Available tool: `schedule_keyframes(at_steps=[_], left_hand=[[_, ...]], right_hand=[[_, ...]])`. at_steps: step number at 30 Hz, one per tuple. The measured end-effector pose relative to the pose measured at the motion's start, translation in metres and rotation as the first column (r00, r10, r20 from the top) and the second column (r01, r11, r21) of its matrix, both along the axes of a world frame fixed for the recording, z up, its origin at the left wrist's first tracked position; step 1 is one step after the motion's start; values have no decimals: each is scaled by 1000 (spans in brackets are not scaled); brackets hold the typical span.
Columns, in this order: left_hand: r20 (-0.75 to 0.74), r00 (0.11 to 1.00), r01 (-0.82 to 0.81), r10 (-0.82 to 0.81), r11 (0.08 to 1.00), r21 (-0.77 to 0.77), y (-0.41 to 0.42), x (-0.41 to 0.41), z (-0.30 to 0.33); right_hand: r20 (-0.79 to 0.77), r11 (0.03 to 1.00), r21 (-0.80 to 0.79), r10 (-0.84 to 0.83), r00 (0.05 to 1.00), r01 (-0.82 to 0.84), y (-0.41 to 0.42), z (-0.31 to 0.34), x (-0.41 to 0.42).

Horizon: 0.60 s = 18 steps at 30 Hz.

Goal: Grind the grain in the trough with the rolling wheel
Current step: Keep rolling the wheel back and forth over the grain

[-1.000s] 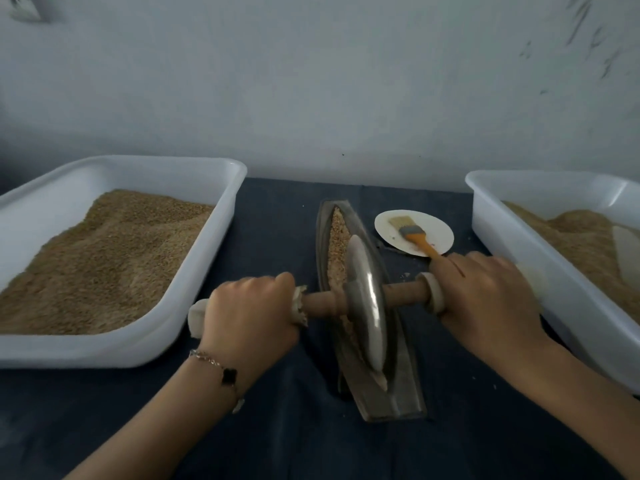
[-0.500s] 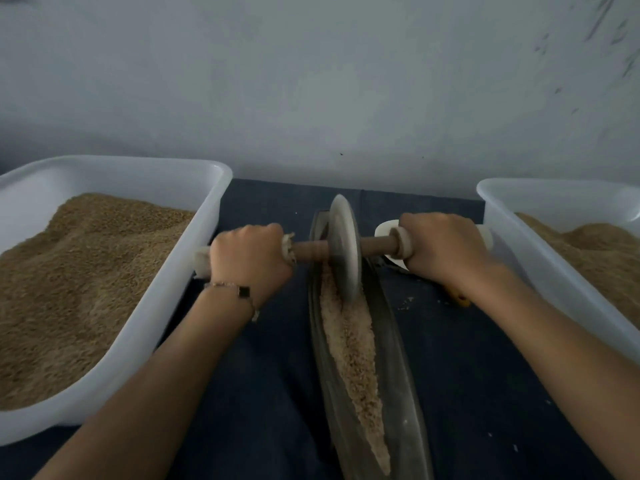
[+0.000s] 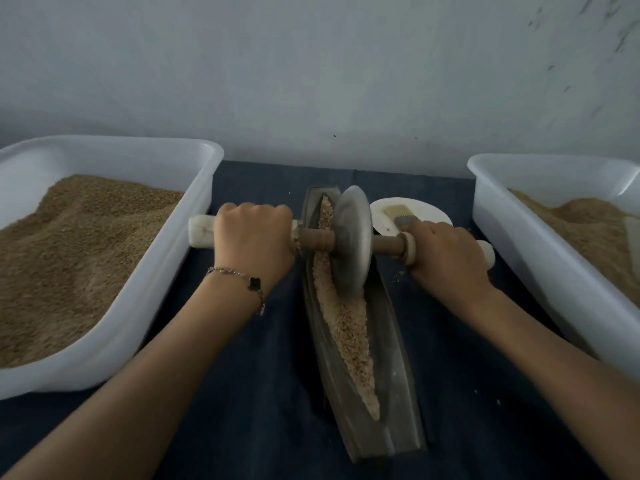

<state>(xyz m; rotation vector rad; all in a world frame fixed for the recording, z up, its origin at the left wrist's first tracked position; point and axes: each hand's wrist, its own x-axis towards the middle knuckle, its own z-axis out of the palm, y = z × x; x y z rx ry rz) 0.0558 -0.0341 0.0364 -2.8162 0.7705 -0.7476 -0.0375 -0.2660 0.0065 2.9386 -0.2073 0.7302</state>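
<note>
The grain [image 3: 346, 327] lies as a long pale ridge down the middle of the narrow metal trough [image 3: 391, 355], which sits on the dark cloth [image 3: 263, 393] between the two arms, its far end close to the wall. The wheel [image 3: 353, 240] stands on edge in the far part of the trough, its rim down in the grain, with most of the ridge lying nearer the person. To grind well, the axle [image 3: 317, 239] should be kept level and square across the trough, with equal downward weight from both sides, so the wheel tracks the groove rather than climbing a wall and throwing grain over the edge; long, even passes from end to end would likely crush the ridge more evenly than short ones. The left hand [image 3: 254, 242] has its fingers curled tight round the pale left handle [image 3: 201, 233], knuckles up, gripping it fully. The right hand [image 3: 446, 254] likewise wraps the right handle [image 3: 486, 252], only the end of which shows past the fist. Neither hand touches the wheel or the grain. Just behind the right hand a small white plate [image 3: 384, 211] holds a brush [image 3: 396, 216]. A few spilled crumbs lie on the cloth by the trough. To the left stands a white tub [image 3: 194, 188] heaped with grain, and to the right another tub [image 3: 491, 188], also partly filled.
</note>
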Motion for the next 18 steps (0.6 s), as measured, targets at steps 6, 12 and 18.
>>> schedule_keyframes(at_steps=[6, 12, 18], left_hand=[[-94, 995, 16, -26, 994, -108, 40, -54, -17], [-16, 974, 218, -225, 955, -199, 57, -87, -12], [-26, 990, 134, -140, 978, -162, 44, -50, -24]], right_hand=[[157, 995, -85, 65, 985, -52, 29, 15, -45], [194, 990, -77, 131, 972, -118, 33, 15, -83], [212, 983, -116, 166, 963, -143, 23, 18, -42]])
